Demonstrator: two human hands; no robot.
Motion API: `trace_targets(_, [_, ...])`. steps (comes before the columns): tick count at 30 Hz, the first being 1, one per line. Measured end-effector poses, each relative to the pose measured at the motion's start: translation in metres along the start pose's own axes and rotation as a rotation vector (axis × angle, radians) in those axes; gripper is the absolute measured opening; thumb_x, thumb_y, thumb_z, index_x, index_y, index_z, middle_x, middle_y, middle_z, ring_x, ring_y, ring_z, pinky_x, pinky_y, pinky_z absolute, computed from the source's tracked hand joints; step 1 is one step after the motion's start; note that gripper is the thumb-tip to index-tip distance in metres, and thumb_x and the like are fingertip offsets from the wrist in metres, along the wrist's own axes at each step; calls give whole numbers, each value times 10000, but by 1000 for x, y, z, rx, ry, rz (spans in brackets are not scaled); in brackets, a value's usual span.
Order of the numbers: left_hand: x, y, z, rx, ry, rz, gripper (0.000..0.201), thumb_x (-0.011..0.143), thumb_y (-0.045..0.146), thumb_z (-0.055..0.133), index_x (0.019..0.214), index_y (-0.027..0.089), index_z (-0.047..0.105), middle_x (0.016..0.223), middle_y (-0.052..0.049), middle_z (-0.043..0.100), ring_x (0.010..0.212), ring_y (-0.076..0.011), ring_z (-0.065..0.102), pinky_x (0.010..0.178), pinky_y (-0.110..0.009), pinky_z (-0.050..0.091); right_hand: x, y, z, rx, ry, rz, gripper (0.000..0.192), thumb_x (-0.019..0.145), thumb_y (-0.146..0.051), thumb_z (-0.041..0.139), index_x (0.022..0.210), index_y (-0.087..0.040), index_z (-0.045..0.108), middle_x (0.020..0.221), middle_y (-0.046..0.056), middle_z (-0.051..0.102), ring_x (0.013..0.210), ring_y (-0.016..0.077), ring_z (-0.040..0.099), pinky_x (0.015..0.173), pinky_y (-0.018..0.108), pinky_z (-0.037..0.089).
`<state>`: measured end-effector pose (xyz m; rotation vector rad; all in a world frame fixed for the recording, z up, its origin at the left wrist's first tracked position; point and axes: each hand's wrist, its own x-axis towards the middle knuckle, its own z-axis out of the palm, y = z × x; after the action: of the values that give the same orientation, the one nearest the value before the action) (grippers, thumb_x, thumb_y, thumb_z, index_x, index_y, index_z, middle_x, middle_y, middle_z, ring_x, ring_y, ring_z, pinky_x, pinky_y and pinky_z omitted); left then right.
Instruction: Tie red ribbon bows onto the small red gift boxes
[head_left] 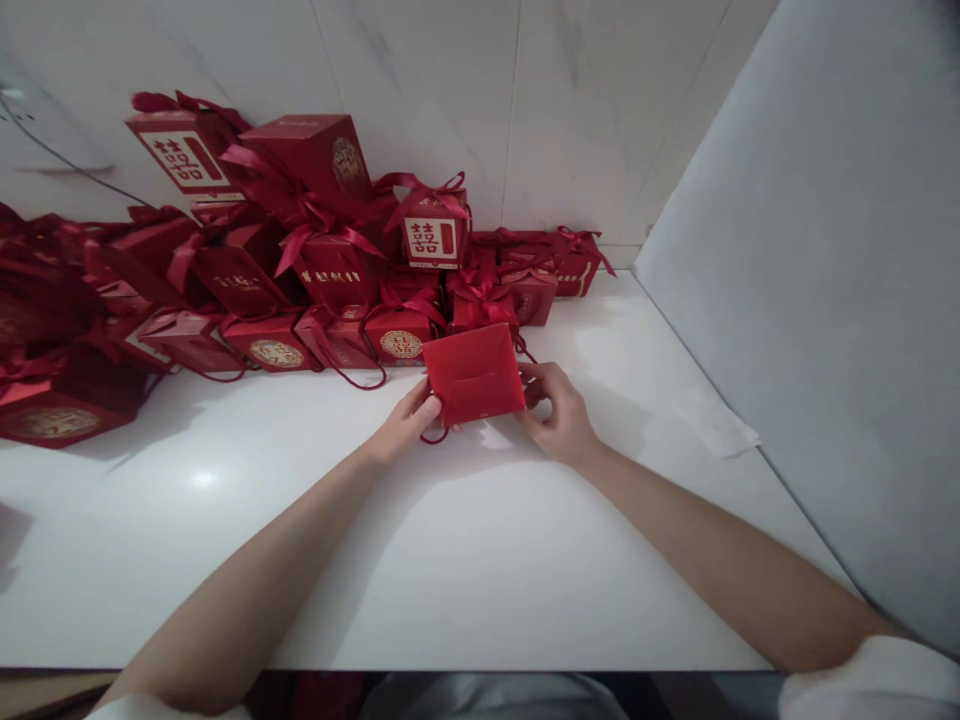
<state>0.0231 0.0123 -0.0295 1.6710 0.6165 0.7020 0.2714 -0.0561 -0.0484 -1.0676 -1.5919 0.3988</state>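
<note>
Between my two hands is a red gift box (477, 376), with a plain folded panel turned toward me. My left hand (411, 415) grips its left side, the thumb pressed near the lower left corner. On the opposite side, my right hand (556, 412) has its curled fingers and thumb at the box's right edge. Dark red cord loops out below the box on the left and above it on the right. Just behind it, touching or nearly so, stands a ribbon-tied red box (484, 305). Fingers behind the held box are hidden.
Several red gift boxes (274, 345) with ribbons and gold or white emblems are stacked along the tiled wall (435, 90). A large red box (71, 395) sits at the left. White paper (716, 425) lies on the white table (480, 570) by the grey panel (832, 280).
</note>
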Motion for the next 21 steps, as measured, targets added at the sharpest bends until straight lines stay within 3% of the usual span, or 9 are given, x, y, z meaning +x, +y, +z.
trace_targets(21, [-1, 2, 1, 35, 7, -20, 557, 927, 649, 404, 1115, 142, 537, 849, -89, 684, 832, -222, 649, 765, -332, 478, -1, 1, 0, -10, 18, 27, 484, 814, -213, 655, 1279, -281, 537, 1008, 49, 562, 705, 151, 599, 545, 275, 558])
